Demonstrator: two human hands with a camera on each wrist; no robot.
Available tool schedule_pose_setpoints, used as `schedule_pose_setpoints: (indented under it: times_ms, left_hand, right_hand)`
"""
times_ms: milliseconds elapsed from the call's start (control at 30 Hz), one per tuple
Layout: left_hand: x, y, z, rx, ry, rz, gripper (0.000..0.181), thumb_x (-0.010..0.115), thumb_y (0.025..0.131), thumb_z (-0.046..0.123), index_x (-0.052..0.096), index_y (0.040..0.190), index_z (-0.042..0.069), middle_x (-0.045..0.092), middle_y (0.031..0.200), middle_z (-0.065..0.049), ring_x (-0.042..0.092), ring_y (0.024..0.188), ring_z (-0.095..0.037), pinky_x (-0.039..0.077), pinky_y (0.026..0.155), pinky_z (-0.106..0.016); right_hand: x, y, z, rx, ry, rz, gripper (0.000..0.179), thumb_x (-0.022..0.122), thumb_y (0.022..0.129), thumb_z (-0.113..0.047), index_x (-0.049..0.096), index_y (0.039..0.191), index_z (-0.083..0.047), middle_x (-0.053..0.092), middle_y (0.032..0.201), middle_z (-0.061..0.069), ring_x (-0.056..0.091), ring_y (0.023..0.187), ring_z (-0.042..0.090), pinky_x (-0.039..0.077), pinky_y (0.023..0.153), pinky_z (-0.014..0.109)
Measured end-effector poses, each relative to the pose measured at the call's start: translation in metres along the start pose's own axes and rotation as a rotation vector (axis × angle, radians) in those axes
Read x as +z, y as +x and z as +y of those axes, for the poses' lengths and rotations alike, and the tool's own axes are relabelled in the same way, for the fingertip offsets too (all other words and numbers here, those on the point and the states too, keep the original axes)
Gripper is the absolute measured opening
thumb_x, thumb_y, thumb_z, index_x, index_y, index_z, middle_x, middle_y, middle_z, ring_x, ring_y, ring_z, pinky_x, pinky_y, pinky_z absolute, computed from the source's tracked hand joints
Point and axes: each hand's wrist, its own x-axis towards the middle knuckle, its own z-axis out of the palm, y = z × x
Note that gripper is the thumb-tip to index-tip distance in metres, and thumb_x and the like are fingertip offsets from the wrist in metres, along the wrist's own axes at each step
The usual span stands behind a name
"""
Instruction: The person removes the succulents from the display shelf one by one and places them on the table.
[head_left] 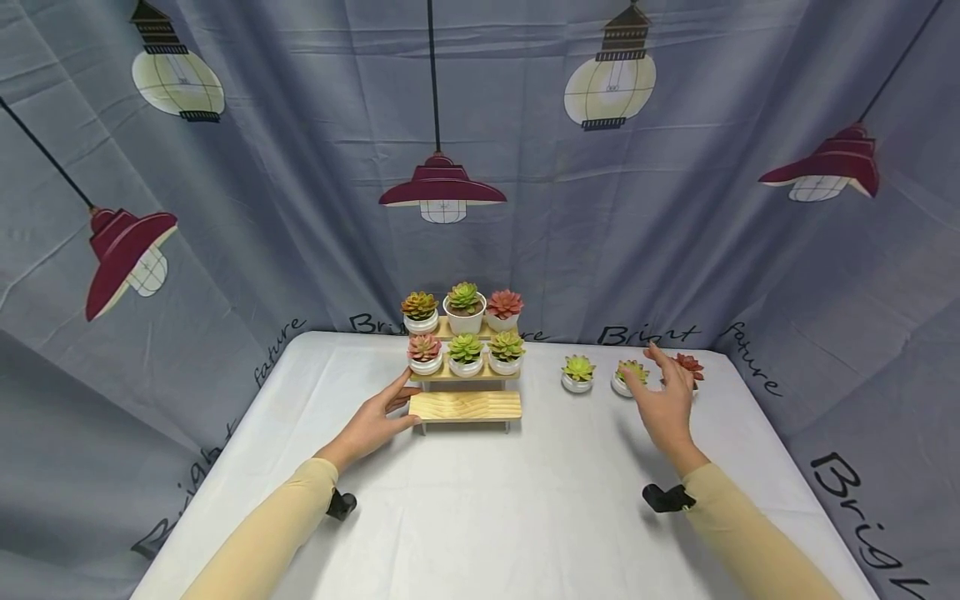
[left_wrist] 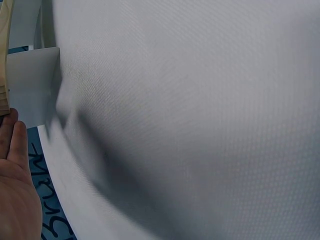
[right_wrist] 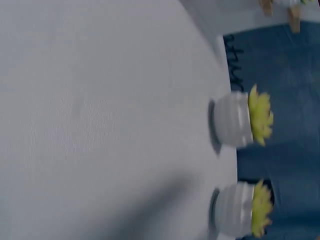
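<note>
A tiered wooden stand [head_left: 465,406] holds potted succulents on its two upper shelves; its lowest shelf is bare. My left hand [head_left: 375,423] touches the stand's left end with extended fingers; fingertips also meet the wood [left_wrist: 4,75] in the left wrist view. To the right, my right hand [head_left: 667,410] hovers by the loose pots, fingers spread, gripping nothing visible. Beside it are a yellow-green succulent [head_left: 627,385] and a red succulent [head_left: 690,367], the latter partly hidden by the hand. Another light green succulent [head_left: 577,377] stands further left. The right wrist view shows two white pots [right_wrist: 231,120].
On the middle shelf are a pink succulent [head_left: 425,354] and two green ones. A larger green succulent [head_left: 465,304] is on top between two others. The white-covered table [head_left: 510,517] ends at a grey-blue curtain [head_left: 300,208] printed with lamps.
</note>
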Motion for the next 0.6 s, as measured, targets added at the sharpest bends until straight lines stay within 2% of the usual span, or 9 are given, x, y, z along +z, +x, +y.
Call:
schedule_pose_setpoints:
  times_ms: [200, 400, 600]
  left_hand:
    - [0.000, 0.000, 0.000, -0.001, 0.003, -0.001, 0.094, 0.078, 0.094, 0.030, 0.016, 0.165, 0.034, 0.055, 0.148, -0.001, 0.047, 0.140, -0.031, 0.036, 0.120, -0.050]
    - [0.000, 0.000, 0.000, 0.002, 0.005, -0.001, 0.094, 0.078, 0.094, 0.030, 0.016, 0.165, 0.034, 0.055, 0.149, 0.000, 0.047, 0.140, -0.031, 0.036, 0.120, -0.049]
    - [0.000, 0.000, 0.001, -0.002, -0.003, 0.000, 0.094, 0.078, 0.094, 0.030, 0.016, 0.165, 0.035, 0.054, 0.149, 0.000, 0.046, 0.141, -0.031, 0.035, 0.120, -0.050]
  right_hand:
    - [0.021, -0.008, -0.022, -0.026, 0.046, -0.104, 0.076, 0.078, 0.092, -0.042, 0.047, 0.156, -0.014, 0.054, 0.146, 0.008, 0.028, 0.143, 0.029, 0.027, 0.115, 0.061]
    - [0.041, -0.013, -0.038, -0.090, 0.076, -0.175, 0.076, 0.083, 0.089, -0.033, 0.049, 0.154, -0.012, 0.056, 0.143, 0.007, 0.034, 0.137, 0.028, 0.034, 0.110, 0.055]
    - [0.058, -0.019, -0.051, -0.102, 0.095, -0.233, 0.081, 0.084, 0.086, -0.042, 0.049, 0.153, -0.014, 0.057, 0.141, 0.006, 0.034, 0.138, 0.027, 0.035, 0.107, 0.056]
